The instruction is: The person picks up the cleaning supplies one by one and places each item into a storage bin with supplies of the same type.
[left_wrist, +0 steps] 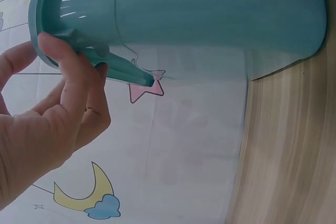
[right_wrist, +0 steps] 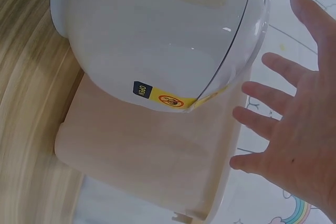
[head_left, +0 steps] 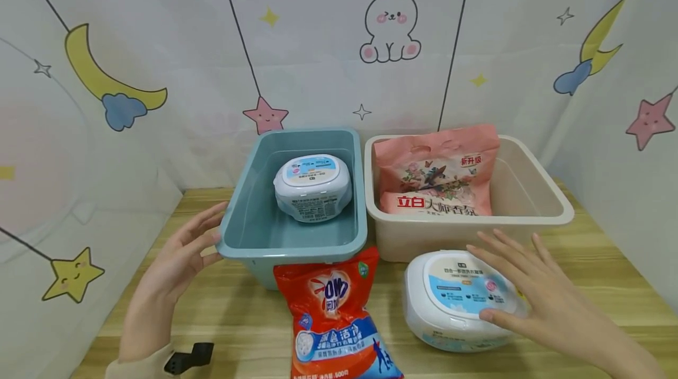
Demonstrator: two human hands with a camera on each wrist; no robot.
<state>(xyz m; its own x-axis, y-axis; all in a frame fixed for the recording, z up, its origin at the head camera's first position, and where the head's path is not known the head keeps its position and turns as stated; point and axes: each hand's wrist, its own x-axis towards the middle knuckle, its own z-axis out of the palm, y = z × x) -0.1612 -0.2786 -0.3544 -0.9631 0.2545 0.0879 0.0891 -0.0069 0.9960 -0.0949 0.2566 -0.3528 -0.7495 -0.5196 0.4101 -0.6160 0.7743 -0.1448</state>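
On the left, a blue-green plastic bin (head_left: 241, 238) holds a white tub of laundry capsules (head_left: 312, 188). My left hand (head_left: 177, 261) touches the outside of its left rim with loosely bent fingers; a fingertip (left_wrist: 50, 43) meets the rim in the left wrist view. My right hand (head_left: 535, 291) spreads its fingers over the right side of a second white capsule tub (head_left: 450, 323) on the table. In the right wrist view, a gap shows between the spread fingers (right_wrist: 257, 121) and that tub. A red OMO detergent bag (head_left: 333, 314) leans by the blue-green bin.
A cream bin (head_left: 535, 190) stands right beside the blue-green one, with a pink detergent bag (head_left: 434, 173) in it. Both stand at the back of a wooden table (head_left: 217, 314). A patterned white curtain (head_left: 323, 55) closes off the back and sides.
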